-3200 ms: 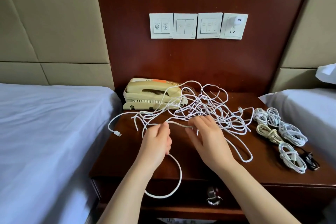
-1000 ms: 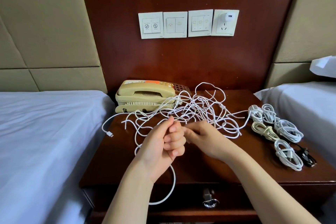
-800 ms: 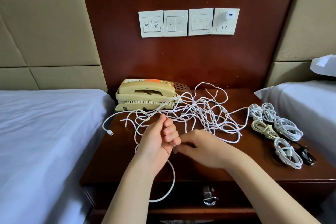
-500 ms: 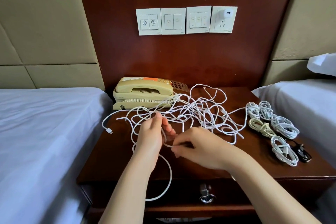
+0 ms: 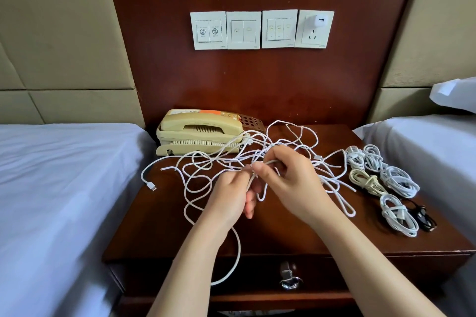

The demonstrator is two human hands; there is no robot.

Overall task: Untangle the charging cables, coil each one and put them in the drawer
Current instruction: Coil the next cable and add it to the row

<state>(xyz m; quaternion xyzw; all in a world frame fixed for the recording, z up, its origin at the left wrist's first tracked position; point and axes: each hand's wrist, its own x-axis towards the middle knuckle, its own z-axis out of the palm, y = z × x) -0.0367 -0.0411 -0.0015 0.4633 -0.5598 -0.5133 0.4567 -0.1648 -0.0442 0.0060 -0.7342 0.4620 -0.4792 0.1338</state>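
Observation:
A tangle of white charging cables (image 5: 260, 159) sprawls over the dark wooden nightstand (image 5: 296, 234). My left hand (image 5: 229, 198) grips one white cable, whose loop (image 5: 233, 265) hangs over the front edge. My right hand (image 5: 291, 180) pinches the same cable between thumb and forefinger just above the left hand, over the tangle. One plug end (image 5: 152, 186) lies at the left edge. Several coiled cables (image 5: 386, 183) lie at the right, white, cream and one black (image 5: 422, 216). The drawer (image 5: 332, 275) below is closed, with a metal pull (image 5: 289, 280).
A beige telephone (image 5: 201, 134) stands at the back left of the nightstand, with cables draped against it. Beds with white sheets flank both sides (image 5: 59, 188). Wall switches and a socket with a white charger (image 5: 318, 24) sit on the panel above.
My right hand has risen and moved back over the tangle, lifting the pinched cable. My left hand stays low, still gripping it.

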